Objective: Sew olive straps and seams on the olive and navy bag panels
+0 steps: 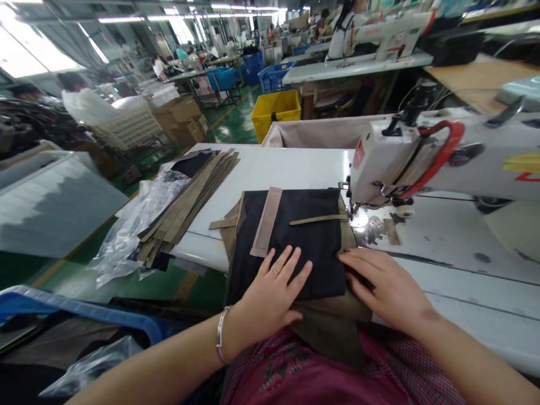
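A black cloth panel (312, 242) lies over olive-brown fabric (333, 320) at the front edge of the white table. On the panel are a pinkish-tan strip (266, 222) and a narrow olive strip (316, 220) that reaches toward the sewing machine's needle area. My left hand (274, 287) rests flat on the panel with fingers spread, just below the pinkish strip. My right hand (379, 281) pinches the right edge of the fabric between thumb and fingers, below the needle area. The white sewing machine (371, 163) stands at the right.
Olive fabric strips (194, 208) are piled on the table's left end, beside clear plastic (135, 225). A blue crate (84, 301) holds dark cloth at the lower left. Beyond the table (253, 169) stands a yellow bin (276, 109). Several people are in the background.
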A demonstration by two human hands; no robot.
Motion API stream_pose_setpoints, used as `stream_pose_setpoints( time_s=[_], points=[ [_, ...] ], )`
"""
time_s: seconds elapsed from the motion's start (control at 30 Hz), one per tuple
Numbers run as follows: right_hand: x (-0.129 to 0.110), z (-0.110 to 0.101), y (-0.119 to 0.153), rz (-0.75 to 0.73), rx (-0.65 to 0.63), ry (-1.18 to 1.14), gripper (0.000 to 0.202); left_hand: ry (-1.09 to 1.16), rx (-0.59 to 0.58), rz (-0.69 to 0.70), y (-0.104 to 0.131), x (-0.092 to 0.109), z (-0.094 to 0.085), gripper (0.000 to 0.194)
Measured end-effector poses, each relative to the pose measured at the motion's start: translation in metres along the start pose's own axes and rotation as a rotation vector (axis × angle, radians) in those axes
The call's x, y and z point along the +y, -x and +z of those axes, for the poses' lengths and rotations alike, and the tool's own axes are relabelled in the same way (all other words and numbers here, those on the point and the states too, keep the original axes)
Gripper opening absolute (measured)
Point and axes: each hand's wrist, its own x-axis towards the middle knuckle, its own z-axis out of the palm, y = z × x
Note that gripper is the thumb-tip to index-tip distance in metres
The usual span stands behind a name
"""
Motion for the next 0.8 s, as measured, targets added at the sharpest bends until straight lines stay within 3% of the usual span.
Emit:
stream_pose_setpoints(
  time_s=[0.07,0.17,0.23,0.27,0.33,0.4,0.5,0.63,0.7,0.8],
  points=[
    [-0.001,-0.002,-0.001,-0.001,-0.01,-0.003,0.035,-0.012,-0.047,0.009,-0.004,-0.001,0.005,0.071],
    [-0.003,-0.005,-0.004,-0.008,-0.049,-0.014,0.032,0.154,-0.019,-0.019,-0.014,-0.025,-0.021,0.048],
    [-0.005,-0.008,-0.005,-0.004,-0.092,-0.03,0.032,0.243,0.135,-0.127,-0.027,-0.049,-0.055,0.032],
    [-0.005,-0.009,-0.006,-0.002,-0.112,-0.035,0.033,0.22,0.27,-0.201,-0.035,-0.062,-0.073,0.025],
    [-0.006,-0.012,-0.008,0.001,-0.142,-0.039,0.034,0.05,0.546,-0.343,-0.055,-0.09,-0.104,0.02],
    [-0.005,-0.016,-0.011,-0.007,-0.162,-0.045,0.033,-0.113,0.697,-0.441,-0.076,-0.115,-0.118,0.021],
    [0.0,-0.023,-0.022,-0.031,-0.197,-0.101,0.028,-0.199,0.649,-0.504,-0.102,-0.141,-0.106,0.019],
    [0.012,-0.023,-0.046,-0.053,-0.256,-0.14,0.022,-0.15,0.479,-0.545,-0.113,-0.154,-0.057,0.016],
    [0.017,-0.016,-0.056,-0.028,-0.192,-0.041,0.034,-0.112,0.448,-0.558,-0.11,-0.156,-0.037,0.016],
    [0.021,-0.003,-0.064,0.009,-0.128,0.098,0.057,-0.078,0.457,-0.584,-0.103,-0.159,-0.022,0.015]
  ],
)
